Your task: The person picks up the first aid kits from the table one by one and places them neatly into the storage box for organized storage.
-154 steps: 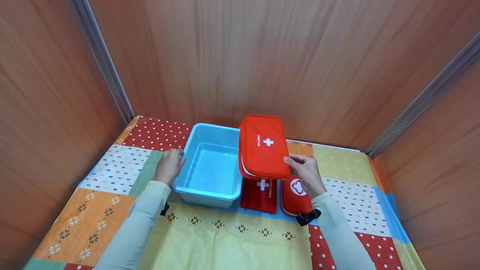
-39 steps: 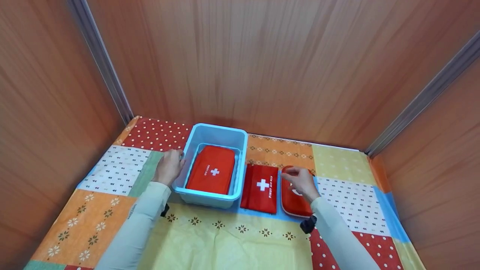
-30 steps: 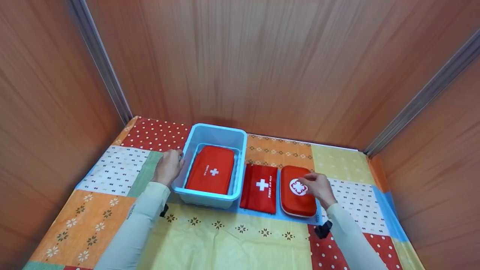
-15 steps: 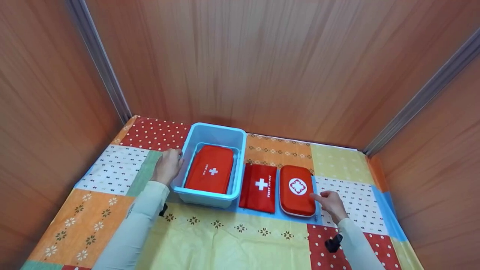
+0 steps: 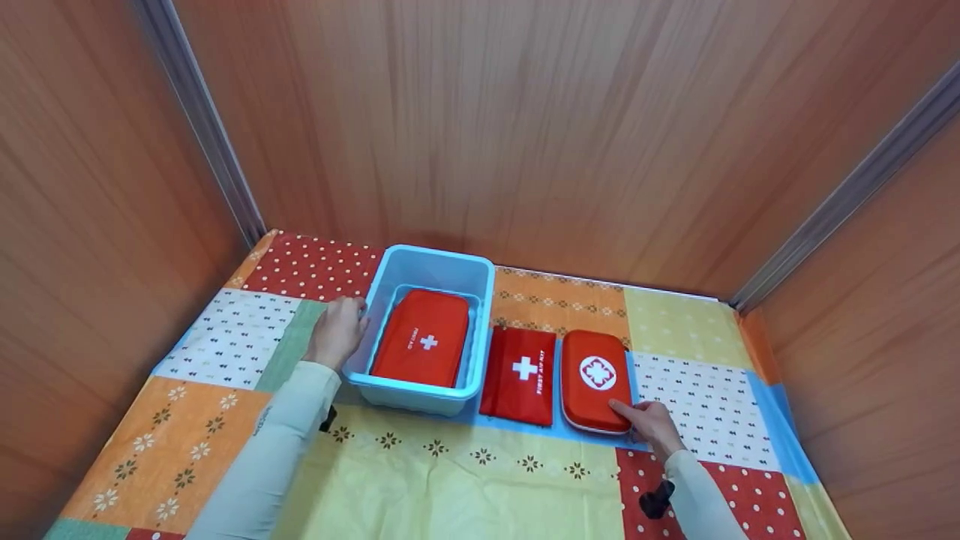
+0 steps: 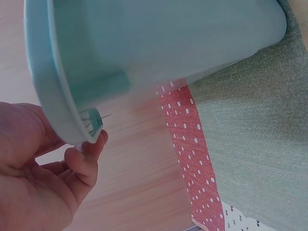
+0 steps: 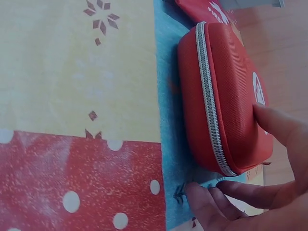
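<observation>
My left hand [image 5: 337, 330] grips the left rim of a light blue plastic bin [image 5: 486, 330]; the left wrist view shows its fingers curled under the rim [image 6: 57, 86]. Inside the bin lies a flat red first aid pouch [image 5: 420, 352] with a white cross. My right hand [image 5: 652, 424] holds the near right corner of a hard red zippered first aid case [image 5: 589, 394], which lies on the cloth. In the right wrist view, the thumb rests on top of the case [image 7: 231, 96], the fingertips low at its side. Between bin and case lies a thin red first aid kit pouch [image 5: 517, 397].
A patchwork-patterned cloth [image 5: 450, 487] covers the table. Wood-grain panels [image 5: 465, 135] rise close behind the bin and at both sides, with grey metal strips [image 5: 206, 112] at the corners.
The larger first aid pouch went from my right hand into the bin. My right hand then moved over the hard case to its near right corner. The left hand stayed on the rim.
</observation>
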Tool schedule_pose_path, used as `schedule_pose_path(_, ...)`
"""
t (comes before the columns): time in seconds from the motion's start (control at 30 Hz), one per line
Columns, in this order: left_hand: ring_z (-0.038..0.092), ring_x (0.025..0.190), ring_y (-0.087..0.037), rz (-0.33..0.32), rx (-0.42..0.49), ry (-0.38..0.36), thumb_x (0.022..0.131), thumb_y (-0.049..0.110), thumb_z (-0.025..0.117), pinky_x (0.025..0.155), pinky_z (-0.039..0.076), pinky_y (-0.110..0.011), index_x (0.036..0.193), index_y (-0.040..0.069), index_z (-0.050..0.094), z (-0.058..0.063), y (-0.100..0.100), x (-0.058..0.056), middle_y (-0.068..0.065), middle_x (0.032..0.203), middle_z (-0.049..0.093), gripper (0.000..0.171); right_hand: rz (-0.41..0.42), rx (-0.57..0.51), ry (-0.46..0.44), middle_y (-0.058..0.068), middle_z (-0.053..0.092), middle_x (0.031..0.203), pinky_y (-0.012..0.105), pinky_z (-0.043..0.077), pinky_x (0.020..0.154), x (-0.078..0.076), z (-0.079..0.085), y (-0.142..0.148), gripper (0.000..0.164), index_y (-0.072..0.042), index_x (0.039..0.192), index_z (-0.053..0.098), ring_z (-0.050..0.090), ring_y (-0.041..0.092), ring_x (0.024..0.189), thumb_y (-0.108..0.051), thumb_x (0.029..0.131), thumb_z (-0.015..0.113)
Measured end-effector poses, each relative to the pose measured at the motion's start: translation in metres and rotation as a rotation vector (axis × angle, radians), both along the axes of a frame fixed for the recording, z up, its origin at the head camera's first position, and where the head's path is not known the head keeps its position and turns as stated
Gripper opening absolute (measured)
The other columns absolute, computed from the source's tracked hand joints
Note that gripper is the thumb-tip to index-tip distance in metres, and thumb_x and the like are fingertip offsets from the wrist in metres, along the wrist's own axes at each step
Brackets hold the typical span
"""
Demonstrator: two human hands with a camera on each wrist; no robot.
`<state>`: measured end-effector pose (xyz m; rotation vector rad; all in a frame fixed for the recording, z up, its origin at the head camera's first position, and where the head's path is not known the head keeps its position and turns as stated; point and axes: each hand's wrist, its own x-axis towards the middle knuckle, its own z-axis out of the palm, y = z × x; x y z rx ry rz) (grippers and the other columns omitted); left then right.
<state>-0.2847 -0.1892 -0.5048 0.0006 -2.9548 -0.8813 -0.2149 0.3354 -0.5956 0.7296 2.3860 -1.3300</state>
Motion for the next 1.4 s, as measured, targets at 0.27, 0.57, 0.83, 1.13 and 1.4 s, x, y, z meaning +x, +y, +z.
schedule_pose_path(0.27,0.067,0.099,-0.036,0.017,-0.017,-0.011,0.093,0.013,0.067,0.078,0.059,-0.048,0.12,-0.002,0.062,0.001,0.0012,-0.0014,-0.02,0.106,0.066,0.031,-0.074,-0.082,0.001,0.017,0.055,0.113,0.031,0.05,0.078,0.0026,-0.0097,-0.001,0.078,0.006,0.124,0.045,0.057,0.027,0.095,-0.054,0.082,0.072)
schedule_pose_path(0.57,0.067,0.095,-0.035,0.014,-0.076,0.034,0.092,0.014,0.068,0.073,0.059,-0.045,0.115,-0.002,0.065,-0.0009,0.002,-0.0014,-0.02,0.1,0.067,0.028,-0.134,-0.172,-0.012,0.015,0.054,0.11,0.033,0.049,0.082,0.0037,-0.0086,-0.0046,0.069,0.0,0.115,0.039,0.058,0.027,0.091,-0.05,0.083,0.074)
schedule_pose_path(0.83,0.067,0.096,-0.037,0.004,-0.026,0.044,0.092,0.012,0.068,0.075,0.059,-0.046,0.115,-0.005,0.064,-0.0006,0.0014,-0.0003,-0.022,0.101,0.067,0.029,-0.154,-0.256,0.016,0.016,0.063,0.112,0.032,0.055,0.086,0.0008,-0.0064,-0.0087,0.066,0.003,0.123,0.041,0.065,0.022,0.084,-0.04,0.086,0.074)
schedule_pose_path(1.13,0.067,0.095,-0.036,0.005,-0.02,0.015,0.093,0.012,0.066,0.074,0.059,-0.045,0.117,-0.004,0.063,-0.0008,0.0015,-0.0008,-0.022,0.102,0.066,0.029,-0.157,-0.286,0.033,0.017,0.062,0.115,0.035,0.055,0.087,0.0023,-0.0038,-0.0043,0.062,-0.001,0.12,0.038,0.066,0.022,0.083,-0.038,0.086,0.074)
schedule_pose_path(1.4,0.066,0.099,-0.037,0.003,-0.016,0.013,0.094,0.012,0.065,0.079,0.058,-0.048,0.118,-0.005,0.063,0.0,0.0012,-0.0011,-0.022,0.105,0.066,0.029,-0.127,-0.327,0.067,0.018,0.057,0.121,0.036,0.058,0.082,0.0015,-0.0022,0.0002,0.065,-0.004,0.125,0.035,0.068,0.023,0.084,-0.037,0.085,0.075)
